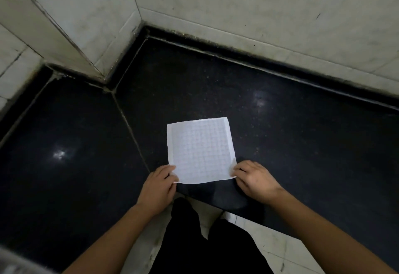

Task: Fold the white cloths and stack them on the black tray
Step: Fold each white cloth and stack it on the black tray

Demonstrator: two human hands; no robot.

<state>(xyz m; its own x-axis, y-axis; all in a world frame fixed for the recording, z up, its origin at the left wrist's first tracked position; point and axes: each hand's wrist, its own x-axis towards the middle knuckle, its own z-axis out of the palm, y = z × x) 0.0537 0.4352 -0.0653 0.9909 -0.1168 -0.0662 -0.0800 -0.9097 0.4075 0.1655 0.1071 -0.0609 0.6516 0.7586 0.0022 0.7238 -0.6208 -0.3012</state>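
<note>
**A:** Where is the white cloth (200, 150) lying?

**B:** Flat on the black counter (291, 148), close to its front edge. It is just right of the seam (129, 126) between the two slabs and well apart from the back corner under the wall (259, 10). It looks square. A paler strip runs down its left and right sides, and I cannot tell whether that is a hem or a lower layer.

**A:** And the hands?

**B:** Both are grasping the cloth. The left hand (160, 184) has its thumb over the near-left corner, and the right hand (252, 179) pinches the near-right corner with curled fingers.

**A:** Why those two corners?

**B:** My judgement is that holding both ends of one edge keeps that edge straight. It could then be carried over to the far edge as a single fold while the rest lies on the stone. Working by the front edge also keeps everything within easy reach.

**A:** Where is the black tray?

**B:** It is not in view, and neither are any other cloths, so I cannot say how far the stacking has got.

**A:** What could go wrong?

**B:** The counter looks polished. The whole cloth might slide instead of folding, and the corners could land out of line.
</note>
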